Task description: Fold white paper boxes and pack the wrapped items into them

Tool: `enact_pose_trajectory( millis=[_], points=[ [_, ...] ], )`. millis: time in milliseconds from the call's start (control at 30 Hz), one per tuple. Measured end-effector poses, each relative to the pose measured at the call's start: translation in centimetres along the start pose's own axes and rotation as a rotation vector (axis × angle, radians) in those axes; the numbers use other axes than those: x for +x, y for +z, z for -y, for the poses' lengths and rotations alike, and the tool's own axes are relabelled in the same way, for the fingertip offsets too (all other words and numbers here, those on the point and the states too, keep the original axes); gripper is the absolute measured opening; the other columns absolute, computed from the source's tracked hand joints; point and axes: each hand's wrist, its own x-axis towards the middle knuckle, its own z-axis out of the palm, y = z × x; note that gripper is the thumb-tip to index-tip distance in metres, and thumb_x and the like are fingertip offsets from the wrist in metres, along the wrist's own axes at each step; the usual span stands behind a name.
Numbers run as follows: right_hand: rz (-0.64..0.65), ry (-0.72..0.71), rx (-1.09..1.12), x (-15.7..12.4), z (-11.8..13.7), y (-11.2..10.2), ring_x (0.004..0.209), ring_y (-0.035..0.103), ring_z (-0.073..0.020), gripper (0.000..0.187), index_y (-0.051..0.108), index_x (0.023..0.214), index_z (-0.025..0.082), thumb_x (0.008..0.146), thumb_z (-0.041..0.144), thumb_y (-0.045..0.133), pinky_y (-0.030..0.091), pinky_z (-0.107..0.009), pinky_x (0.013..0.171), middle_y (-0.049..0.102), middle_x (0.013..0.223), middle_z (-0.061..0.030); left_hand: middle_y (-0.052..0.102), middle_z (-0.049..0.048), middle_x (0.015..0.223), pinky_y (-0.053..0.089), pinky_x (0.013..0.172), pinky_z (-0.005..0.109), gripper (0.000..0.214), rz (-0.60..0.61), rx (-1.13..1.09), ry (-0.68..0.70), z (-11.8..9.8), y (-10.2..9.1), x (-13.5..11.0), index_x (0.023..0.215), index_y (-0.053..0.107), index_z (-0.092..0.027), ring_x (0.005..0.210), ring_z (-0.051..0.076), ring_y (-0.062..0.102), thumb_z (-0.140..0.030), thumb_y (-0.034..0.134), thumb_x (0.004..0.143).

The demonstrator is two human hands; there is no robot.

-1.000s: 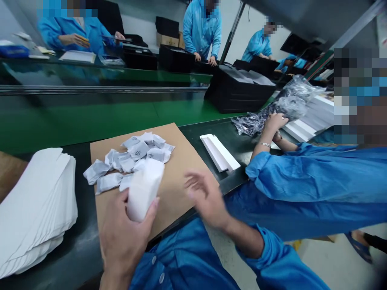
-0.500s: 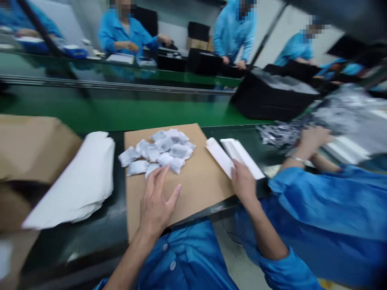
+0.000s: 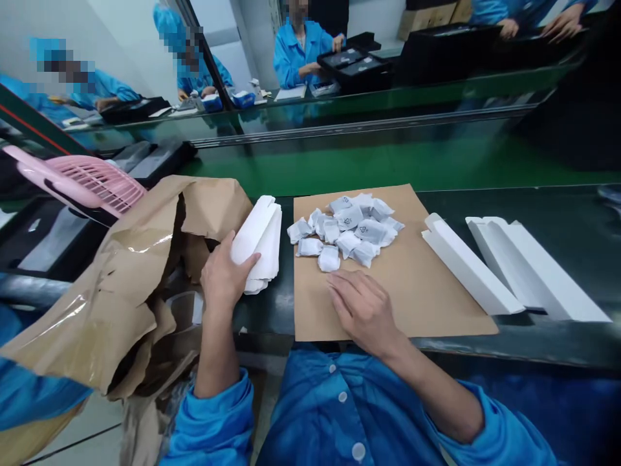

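Observation:
My left hand (image 3: 224, 273) grips the upper part of a stack of flat white cartons (image 3: 262, 243), thumb across the top and fingers at the left edge. Over a brown cardboard sheet (image 3: 436, 278), my right hand (image 3: 363, 310) hovers or rests with its fingers loosely bent and nothing visible in them. Its fingertips lie just below a pile of small white packets (image 3: 349, 223), some with dark printed marks. To the right, one white folded box (image 3: 468, 265) overlaps the sheet's edge, and more long white box pieces (image 3: 548, 272) lie beside it.
A torn brown paper bag (image 3: 111, 278) stands at my left, with a pink plastic basket (image 3: 97, 181) behind it. Beyond the dark bench runs a green conveyor (image 3: 339, 162). Co-workers in blue sit across it, near black boxes (image 3: 446, 55).
The view has swung left. My left hand has gone from the packets to the white carton stack. My right hand has let go of the white box and moved to the packets.

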Motion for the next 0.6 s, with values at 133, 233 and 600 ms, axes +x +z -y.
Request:
enact_pose_trajectory(
  millis=[133, 233, 600],
  points=[
    [0.127, 0.423, 0.693, 2.5, 2.0, 2.9, 0.104, 0.064, -0.0207, 0.053, 0.042, 0.139, 0.019, 0.093, 0.039, 0.056, 0.054, -0.035, 0.085, 0.062, 0.127, -0.0128, 0.055, 0.0196, 0.133, 0.040, 0.104, 0.052, 0.086, -0.254, -0.194, 0.193, -2.6, 1.2, -4.5, 0.147, 0.035, -0.015, 0.123, 0.038, 0.049, -0.050, 0.068, 0.076],
    [0.036, 0.516, 0.904, 3.9, 1.4, 2.3, 0.109, 0.061, -0.0209, 0.048, 0.045, 0.135, 0.017, 0.094, 0.040, 0.053, 0.052, -0.033, 0.087, 0.061, 0.125, -0.0113, 0.049, 0.0216, 0.137, 0.041, 0.103, 0.053, 0.095, -0.180, -0.519, 0.305, -5.0, 2.2, -9.5, 0.152, 0.022, -0.016, 0.126, 0.036, 0.047, -0.045, 0.071, 0.075],
    [0.656, 0.054, -0.149, 0.8, -2.5, -7.5, 0.100, 0.061, -0.0283, 0.057, 0.046, 0.136, 0.016, 0.087, 0.039, 0.064, 0.050, -0.040, 0.082, 0.064, 0.114, -0.0129, 0.063, -0.0012, 0.063, 0.042, 0.049, 0.020, 0.031, 0.375, -0.834, 0.055, -4.9, -0.8, -8.0, 0.091, 0.071, -0.016, 0.054, 0.010, 0.053, -0.045, 0.069, 0.078]
  ],
)
